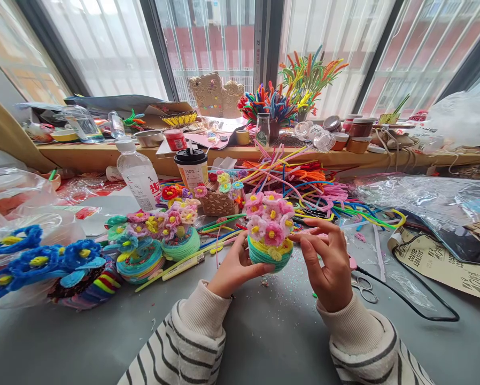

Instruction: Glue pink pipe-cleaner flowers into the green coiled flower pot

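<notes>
In my left hand (242, 267) is a small pot of pipe-cleaner flowers, its turquoise and yellow wrapped base (272, 259) gripped between thumb and fingers. Pink flowers (272, 214) with yellow centres fill its top. My right hand (326, 262) is at the right side of the pot. Its index finger reaches to the lower flowers, with the thumb apart from it. Whether the fingertip presses on a petal is hard to see. Partly behind the right hand lies a pink tool (353, 262) with a black cord.
Finished flower pots stand at left: a mint one (180, 246), a striped one (139, 262) and a blue-flowered one (83, 278). Scissors (365, 289) and sandpaper sheets (444, 267) lie at right. Loose pipe cleaners (304, 179), a bottle (138, 176) and a lidded cup (192, 168) are behind.
</notes>
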The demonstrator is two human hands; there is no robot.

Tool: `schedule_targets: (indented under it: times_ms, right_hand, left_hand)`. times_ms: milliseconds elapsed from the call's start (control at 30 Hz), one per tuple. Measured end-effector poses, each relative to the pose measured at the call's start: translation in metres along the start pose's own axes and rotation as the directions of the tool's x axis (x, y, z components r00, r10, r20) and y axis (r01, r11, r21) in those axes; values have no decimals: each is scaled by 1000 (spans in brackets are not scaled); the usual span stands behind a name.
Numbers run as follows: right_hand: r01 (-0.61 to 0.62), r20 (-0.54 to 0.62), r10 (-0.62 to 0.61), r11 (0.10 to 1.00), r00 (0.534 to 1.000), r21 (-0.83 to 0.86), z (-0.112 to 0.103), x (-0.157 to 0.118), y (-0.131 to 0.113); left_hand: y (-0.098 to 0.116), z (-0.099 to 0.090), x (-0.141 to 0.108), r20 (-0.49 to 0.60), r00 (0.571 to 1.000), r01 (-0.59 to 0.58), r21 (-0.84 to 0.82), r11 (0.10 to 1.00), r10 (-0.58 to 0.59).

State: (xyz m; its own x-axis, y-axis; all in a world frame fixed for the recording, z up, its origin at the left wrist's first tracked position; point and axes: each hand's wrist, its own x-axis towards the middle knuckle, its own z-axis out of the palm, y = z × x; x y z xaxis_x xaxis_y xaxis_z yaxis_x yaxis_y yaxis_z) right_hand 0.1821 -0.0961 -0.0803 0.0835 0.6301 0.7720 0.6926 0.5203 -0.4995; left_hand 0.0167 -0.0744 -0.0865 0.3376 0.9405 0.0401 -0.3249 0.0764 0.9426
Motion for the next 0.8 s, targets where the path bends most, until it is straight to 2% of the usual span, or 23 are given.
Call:
schedule_targets:
  times_ms: [300, 433, 633, 800]
  right_hand:
    - [26, -11, -26, 1000, 1000, 9, 0, 0, 1]
    - [34, -13, -33, 999, 999, 12, 0, 0, 0]
    - [41, -8, -41, 999, 999, -10, 0, 1, 0]
    - [37, -20, -37, 999, 999, 2, 0, 1, -1]
  left_hand:
    - [-3, -7, 6, 59, 998, -11, 22, 1000, 9]
    - [-1, -5, 5, 59, 998, -6, 31, 999, 4]
    - [1, 0, 0, 1, 1000, -29, 3, 1000, 29]
    - [-1, -5, 4, 44, 999, 13, 11, 1000, -13]
